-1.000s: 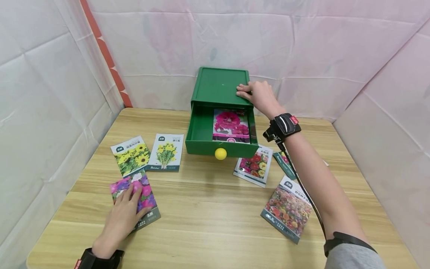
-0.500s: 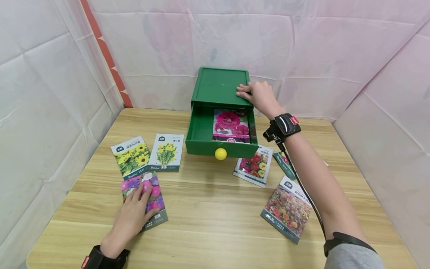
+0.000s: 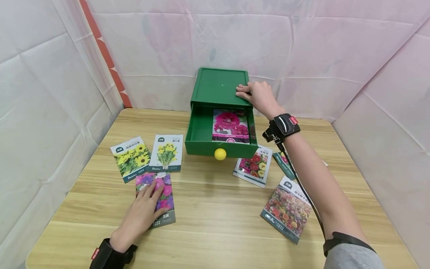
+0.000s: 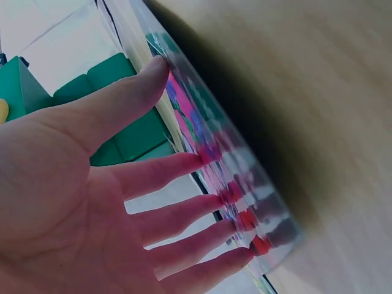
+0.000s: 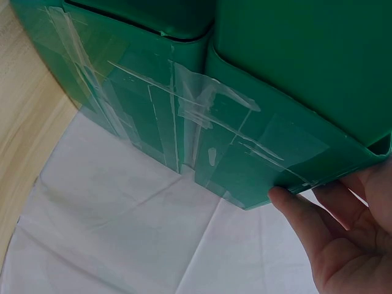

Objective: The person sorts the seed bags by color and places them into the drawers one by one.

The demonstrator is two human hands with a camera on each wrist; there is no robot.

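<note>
My left hand (image 3: 142, 213) lies flat on a purple-and-pink flower seed packet (image 3: 165, 203) on the wooden table (image 3: 218, 228), its straight fingers pressing on the face. The left wrist view shows the same spread hand (image 4: 92, 184) on the glossy packet (image 4: 245, 202). My right hand (image 3: 258, 95) grips the top right edge of a green drawer box (image 3: 218, 86), fingers on the lid and thumb against the side (image 5: 294, 205). The box's drawer (image 3: 201, 130), with a yellow knob (image 3: 220, 154), is pulled out and holds a pink-flower packet (image 3: 231, 125).
A sunflower packet (image 3: 131, 158) and a yellow-flower packet (image 3: 166, 152) lie left of the drawer. To its right are a red-flower packet (image 3: 253, 166), a mixed-flower packet (image 3: 289, 213) and one partly under my right arm (image 3: 282, 162). White cloth walls enclose the table.
My left hand has slid the purple-and-pink packet to the right, toward the middle of the table. The right hand has stayed on the green box.
</note>
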